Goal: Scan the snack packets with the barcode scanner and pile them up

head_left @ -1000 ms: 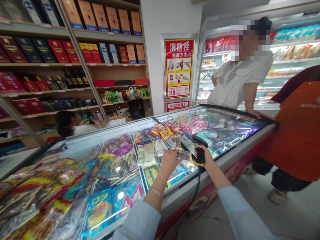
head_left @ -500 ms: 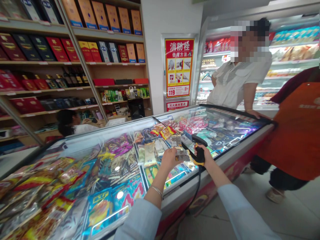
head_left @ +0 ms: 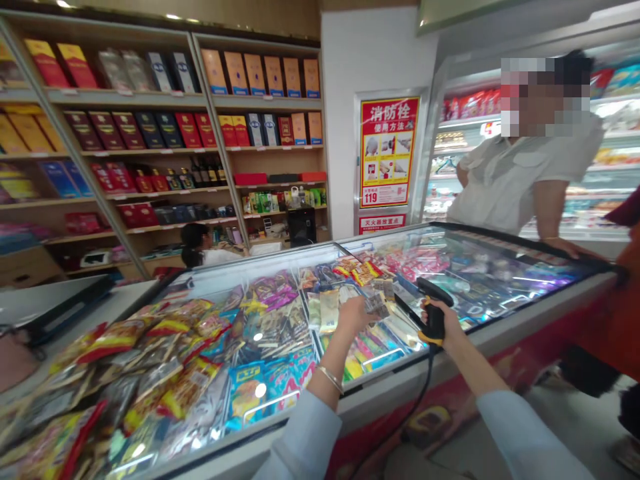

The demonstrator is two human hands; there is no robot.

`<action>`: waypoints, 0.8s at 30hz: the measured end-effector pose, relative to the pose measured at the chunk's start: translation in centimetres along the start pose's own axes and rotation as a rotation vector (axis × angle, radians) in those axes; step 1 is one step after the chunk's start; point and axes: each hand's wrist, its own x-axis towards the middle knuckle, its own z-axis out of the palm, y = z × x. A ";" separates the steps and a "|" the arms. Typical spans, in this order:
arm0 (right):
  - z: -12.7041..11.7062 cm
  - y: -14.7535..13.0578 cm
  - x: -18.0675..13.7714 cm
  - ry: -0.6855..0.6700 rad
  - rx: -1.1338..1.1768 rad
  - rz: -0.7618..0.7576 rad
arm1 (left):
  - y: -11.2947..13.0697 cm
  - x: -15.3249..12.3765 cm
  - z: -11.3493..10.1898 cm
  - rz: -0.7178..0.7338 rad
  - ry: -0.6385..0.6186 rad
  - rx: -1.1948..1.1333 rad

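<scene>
My right hand is wrapped round the handle of a black and yellow barcode scanner, whose cord hangs down in front of the freezer. My left hand is closed on the edge of a small greyish snack packet, held left of the scanner. Both hands are above the glass top of a chest freezer. Just beyond the left hand are red and yellow snack bags on the glass. Below the hands, colourful ice-cream packs show through it.
A heap of snack bags covers the freezer's left end. Across the freezer, a person in a white shirt leans a hand on its edge. Shelves of boxes line the back wall, with another person low before them. An orange garment shows at right.
My view has swung left, so the scene sits further right. My hands still hold the packet and the scanner, slightly further apart. The person in orange is now mostly out of frame.
</scene>
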 end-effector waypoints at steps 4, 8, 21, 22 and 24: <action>3.9 1.5 -1.4 -0.116 -0.021 0.028 | -4.5 -2.3 -3.8 -0.121 0.081 -0.122; 9.6 4.2 -2.6 -0.230 -0.031 0.077 | -10.8 -5.0 -6.4 -0.242 0.255 -0.152; 21.2 15.6 -8.2 -0.600 -0.279 0.020 | -21.4 -9.5 -7.1 -0.592 0.834 -0.035; 21.3 15.9 -8.5 -0.646 -0.311 0.018 | -21.4 -9.6 -7.0 -0.601 0.839 -0.030; 21.5 16.4 -8.7 -0.724 -0.361 0.030 | -21.3 -9.7 -7.0 -0.614 0.838 -0.020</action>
